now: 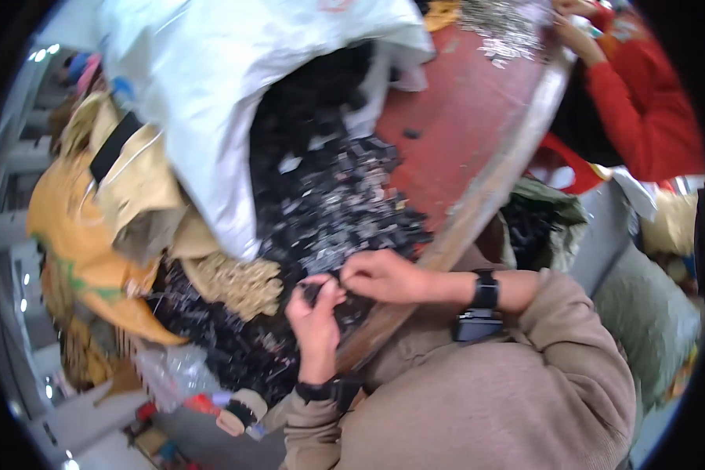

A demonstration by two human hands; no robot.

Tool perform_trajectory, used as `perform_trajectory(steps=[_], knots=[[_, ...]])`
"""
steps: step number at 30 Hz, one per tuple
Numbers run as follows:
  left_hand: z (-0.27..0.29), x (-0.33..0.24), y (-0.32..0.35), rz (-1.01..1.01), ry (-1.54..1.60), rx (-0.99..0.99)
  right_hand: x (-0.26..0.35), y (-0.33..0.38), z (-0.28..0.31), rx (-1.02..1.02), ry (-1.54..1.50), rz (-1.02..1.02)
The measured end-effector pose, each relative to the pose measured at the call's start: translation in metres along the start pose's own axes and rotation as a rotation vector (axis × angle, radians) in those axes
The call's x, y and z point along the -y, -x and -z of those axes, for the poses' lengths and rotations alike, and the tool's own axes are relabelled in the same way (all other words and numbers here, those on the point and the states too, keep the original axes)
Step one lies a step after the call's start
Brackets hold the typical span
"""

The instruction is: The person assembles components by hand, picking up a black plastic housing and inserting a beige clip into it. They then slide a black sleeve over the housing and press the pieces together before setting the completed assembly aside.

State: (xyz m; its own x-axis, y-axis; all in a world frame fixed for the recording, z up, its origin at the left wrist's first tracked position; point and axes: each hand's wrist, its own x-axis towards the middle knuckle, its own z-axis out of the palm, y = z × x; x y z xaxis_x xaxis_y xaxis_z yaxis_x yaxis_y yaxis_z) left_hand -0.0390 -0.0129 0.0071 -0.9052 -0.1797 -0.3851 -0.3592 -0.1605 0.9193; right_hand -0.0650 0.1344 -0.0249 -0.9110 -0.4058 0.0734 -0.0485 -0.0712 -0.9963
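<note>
My left hand [315, 319] is closed round a small black piece [312, 294], its thumb and fingers pressed on it. Just to the right, my right hand [384, 276] has its fingertips pinched together close to that piece; whatever they hold is hidden. Both hands are over the near edge of a heap of small black parts [345, 204], some with shiny faces, too blurred to name. The heap spills from the mouth of a large white sack [204, 86] onto a red tabletop [439, 141].
A wooden rim [478, 196] edges the table beside my arms. Left of the heap lie beige pieces [243, 286] and a yellow sack [86, 235]. Shiny metal parts [505, 27] lie at the far end, near a person in a red sleeve [642, 102]. Sacks [642, 305] stand at right.
</note>
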Motion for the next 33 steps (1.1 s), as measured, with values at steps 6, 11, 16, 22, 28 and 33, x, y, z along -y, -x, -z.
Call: perform_trajectory(steps=[6, 11, 16, 22, 28, 33], knots=[[0.007, -0.004, 0.0, -0.048, 0.084, 0.046, 0.001, -0.005, -0.002, 0.132, -0.222, -0.174], [0.011, -0.004, -0.002, -0.119, 0.044, 0.059, 0.004, -0.01, -0.005, 0.187, -0.269, -0.23], [0.011, -0.006, -0.002, -0.123, 0.016, 0.047, 0.003, -0.01, -0.004, 0.188, -0.232, -0.226], [0.015, -0.007, -0.002, -0.101, 0.005, 0.074, 0.014, -0.007, 0.009, 0.233, 0.014, -0.115], [0.019, -0.006, 0.0, -0.143, -0.03, 0.233, 0.042, -0.007, 0.025, 0.546, 0.097, 0.068], [0.014, -0.009, 0.006, -0.175, -0.064, 0.32, 0.045, -0.011, 0.02, 0.394, 0.118, -0.066]])
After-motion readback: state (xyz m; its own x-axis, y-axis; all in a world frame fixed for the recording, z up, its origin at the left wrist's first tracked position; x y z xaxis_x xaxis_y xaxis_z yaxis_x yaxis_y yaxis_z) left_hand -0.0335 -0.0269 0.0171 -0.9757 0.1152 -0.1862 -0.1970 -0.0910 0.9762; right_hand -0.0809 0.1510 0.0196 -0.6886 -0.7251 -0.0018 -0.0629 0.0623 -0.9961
